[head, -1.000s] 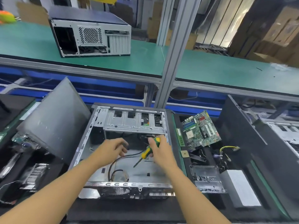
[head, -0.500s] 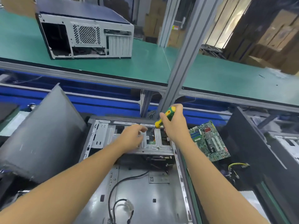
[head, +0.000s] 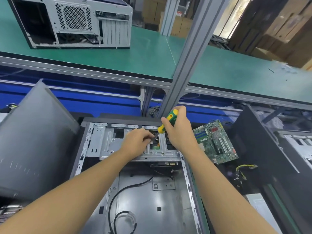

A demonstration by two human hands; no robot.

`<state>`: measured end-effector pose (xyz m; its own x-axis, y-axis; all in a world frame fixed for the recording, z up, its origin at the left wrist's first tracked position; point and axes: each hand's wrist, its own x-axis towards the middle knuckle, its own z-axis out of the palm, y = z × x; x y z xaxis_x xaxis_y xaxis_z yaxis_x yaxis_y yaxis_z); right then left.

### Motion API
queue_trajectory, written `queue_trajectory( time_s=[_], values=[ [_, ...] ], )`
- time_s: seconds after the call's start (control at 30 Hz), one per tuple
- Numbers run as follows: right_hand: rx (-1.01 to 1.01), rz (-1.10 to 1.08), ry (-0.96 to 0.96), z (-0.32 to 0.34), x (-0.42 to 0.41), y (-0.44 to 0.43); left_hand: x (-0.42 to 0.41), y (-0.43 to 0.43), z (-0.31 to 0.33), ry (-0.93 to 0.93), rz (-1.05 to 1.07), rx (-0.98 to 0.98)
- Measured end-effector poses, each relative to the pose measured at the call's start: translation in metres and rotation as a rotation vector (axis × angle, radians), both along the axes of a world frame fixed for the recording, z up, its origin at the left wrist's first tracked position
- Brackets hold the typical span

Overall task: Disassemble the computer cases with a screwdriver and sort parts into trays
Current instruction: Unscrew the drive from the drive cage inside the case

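Computer case [head: 135,191] lies open dead centre, mostly gutted, with the motherboard [head: 214,142] already out at 3 o'clock. Right hand [head: 179,132] grips the screwdriver [head: 167,122] handle, and left hand [head: 135,142] looks pinched on its shaft over the drive cage [head: 108,142] at the 12 o'clock end. I'd guess the cage, cables and second case [head: 72,22] at 11 are left to do.

No writing is legible; the far red-and-white sign [head: 179,13] is blurred.

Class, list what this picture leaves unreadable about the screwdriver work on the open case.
Head view:
Screw at the screwdriver tip: hidden by the left hand.
Open case near end: cut off by the bottom edge.
Motherboard lettering: too small.
Grey panel surface: blurred.
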<state>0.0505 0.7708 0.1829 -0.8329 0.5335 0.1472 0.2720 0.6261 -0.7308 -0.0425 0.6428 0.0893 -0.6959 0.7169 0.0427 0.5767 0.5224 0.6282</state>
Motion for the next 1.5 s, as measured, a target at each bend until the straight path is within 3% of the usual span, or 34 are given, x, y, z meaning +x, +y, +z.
queue_trajectory(
  time_s=[0.4, 0.6, 0.67, 0.8, 0.9, 1.03, 1.3, 1.4, 1.5],
  values=[
    [-0.013, 0.012, -0.019, 0.006, -0.003, 0.002, -0.002, -0.001, -0.003, -0.061, 0.014, 0.1],
    [0.105, 0.225, -0.124, 0.02, -0.007, -0.003, -0.002, -0.001, -0.006, -0.046, 0.029, 0.12],
    [0.134, 0.288, -0.172, 0.026, -0.008, -0.003, -0.006, -0.004, -0.007, -0.115, 0.029, 0.163],
    [0.204, 0.25, -0.239, 0.034, -0.016, -0.009, -0.016, -0.015, 0.011, -0.479, 0.065, 0.425],
    [0.242, 0.146, -0.215, 0.034, -0.023, -0.013, -0.024, -0.016, 0.033, -0.528, -0.096, 0.432],
    [0.238, 0.286, -0.218, 0.034, -0.026, -0.012, -0.024, -0.011, 0.051, -0.622, -0.267, 0.51],
    [0.148, 0.441, -0.399, 0.062, -0.025, 0.001, -0.01, -0.002, 0.044, -0.39, -0.089, 0.511],
    [0.161, 0.265, -0.48, 0.066, -0.025, -0.004, 0.0, 0.003, 0.041, -0.331, 0.027, 0.563],
    [0.321, 0.087, -0.464, 0.069, -0.028, -0.006, 0.009, 0.008, 0.041, -0.314, 0.086, 0.554]
  ],
)
